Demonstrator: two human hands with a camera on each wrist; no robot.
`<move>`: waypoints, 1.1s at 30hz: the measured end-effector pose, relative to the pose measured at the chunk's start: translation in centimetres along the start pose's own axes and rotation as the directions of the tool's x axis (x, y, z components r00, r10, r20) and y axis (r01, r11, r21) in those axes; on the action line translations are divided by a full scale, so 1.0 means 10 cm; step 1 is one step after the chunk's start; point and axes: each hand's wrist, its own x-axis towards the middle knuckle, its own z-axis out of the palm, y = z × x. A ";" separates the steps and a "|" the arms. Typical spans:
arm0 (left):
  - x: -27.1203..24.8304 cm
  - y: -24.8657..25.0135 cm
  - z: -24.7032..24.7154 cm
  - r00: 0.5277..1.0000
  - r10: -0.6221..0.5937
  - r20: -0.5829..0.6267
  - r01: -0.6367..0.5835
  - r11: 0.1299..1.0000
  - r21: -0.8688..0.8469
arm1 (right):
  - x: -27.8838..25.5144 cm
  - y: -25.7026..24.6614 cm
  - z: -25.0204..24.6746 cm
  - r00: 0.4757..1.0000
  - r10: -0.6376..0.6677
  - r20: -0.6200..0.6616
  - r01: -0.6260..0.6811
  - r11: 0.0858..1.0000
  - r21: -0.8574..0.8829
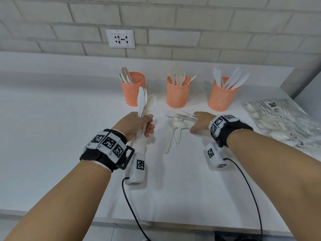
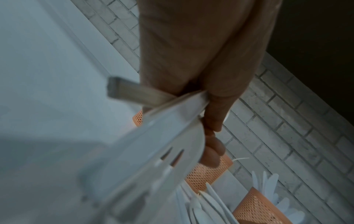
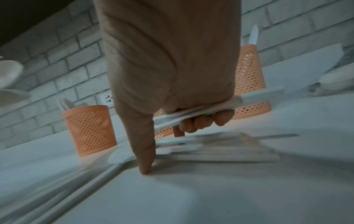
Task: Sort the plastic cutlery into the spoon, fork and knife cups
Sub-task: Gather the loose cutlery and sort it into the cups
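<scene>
While the left hand (image 1: 139,126) grips a mixed white plastic cutlery bunch (image 1: 145,103) upright, the right hand (image 1: 199,122) curls round loose pieces (image 3: 195,114) — gathering; next, probably, sorting each into the orange mesh cups (image 1: 177,93).

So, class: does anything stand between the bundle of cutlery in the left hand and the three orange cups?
Nothing visible does. The left hand holds its bundle of white plastic cutlery upright just before the leftmost orange mesh cup; only bare white counter lies between.
</scene>
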 end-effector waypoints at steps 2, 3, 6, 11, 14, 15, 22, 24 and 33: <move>0.01 0.00 -0.02 1.000 -0.004 -0.004 0.004 1.000 0.002 | -0.04 -0.05 0.02 0.999 0.003 -0.039 -0.007 0.996 -0.084; 0.02 0.00 -0.02 1.000 -0.005 -0.003 0.005 1.000 0.001 | -0.06 -0.08 0.04 0.998 0.010 -0.054 -0.017 0.992 -0.124; 0.02 0.02 -0.01 1.000 -0.011 0.011 0.011 1.000 0.002 | -0.10 -0.21 0.13 0.997 0.057 -0.060 -0.064 0.989 -0.136; 0.02 0.06 0.03 0.999 -0.018 0.036 0.018 1.000 -0.014 | -0.25 -0.54 0.22 0.999 0.008 -0.032 -0.009 1.000 -0.003; 0.01 0.07 0.05 0.999 -0.015 0.045 0.016 1.000 -0.011 | -0.31 -0.68 0.29 0.996 -0.068 -0.060 0.069 0.997 0.024; 0.01 0.07 0.04 0.999 -0.015 0.047 0.016 1.000 -0.013 | -0.30 -0.73 0.30 0.996 -0.076 -0.052 0.077 0.997 0.017; 0.01 0.02 0.00 0.999 -0.016 0.033 0.017 0.999 -0.049 | -0.40 -0.84 0.29 0.995 -0.098 -0.015 0.099 0.980 0.174; 0.01 0.02 0.01 0.999 -0.012 0.034 0.014 0.998 -0.060 | -0.38 -0.87 0.33 0.997 -0.075 0.002 0.074 0.986 0.147; 0.06 0.01 0.02 1.000 0.016 -0.001 -0.016 0.996 -0.087 | -0.36 -0.74 0.33 0.997 -0.077 -0.018 0.079 0.979 0.186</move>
